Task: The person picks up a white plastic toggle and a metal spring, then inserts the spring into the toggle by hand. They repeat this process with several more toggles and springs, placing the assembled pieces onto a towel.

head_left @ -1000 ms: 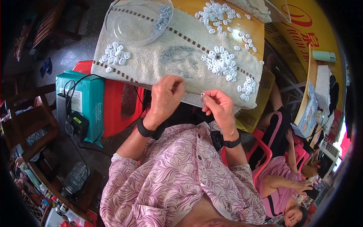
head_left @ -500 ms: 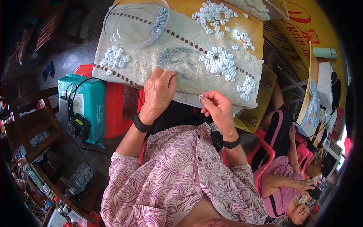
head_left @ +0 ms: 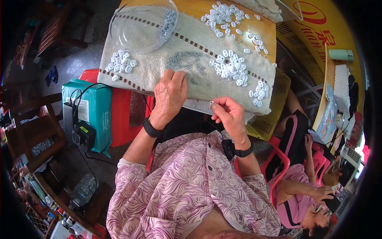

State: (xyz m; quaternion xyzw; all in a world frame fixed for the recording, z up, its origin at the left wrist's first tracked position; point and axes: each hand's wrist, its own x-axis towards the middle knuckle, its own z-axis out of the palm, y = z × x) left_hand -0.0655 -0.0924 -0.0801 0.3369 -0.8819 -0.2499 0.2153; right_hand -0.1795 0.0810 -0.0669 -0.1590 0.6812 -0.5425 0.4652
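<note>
While the right hand (head_left: 230,114) pinches a white piece (head_left: 211,102) at its ten o'clock, the left hand (head_left: 171,93) curls apart over the towel (head_left: 147,72), too hidden to tell if it holds anything. Gray bits (head_left: 184,59) lie at its one o'clock, a bowl (head_left: 135,38) at eleven.

A cream shirt (head_left: 179,179) with purple swirls and dark buttons (head_left: 210,168); from its middle, black wristbands (head_left: 150,129) at eleven and two o'clock.

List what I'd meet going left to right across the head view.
Dark blue slippers, left pile of white pieces, left hand, right hand, small near-right cluster of white pieces, light green cylinder.
</note>
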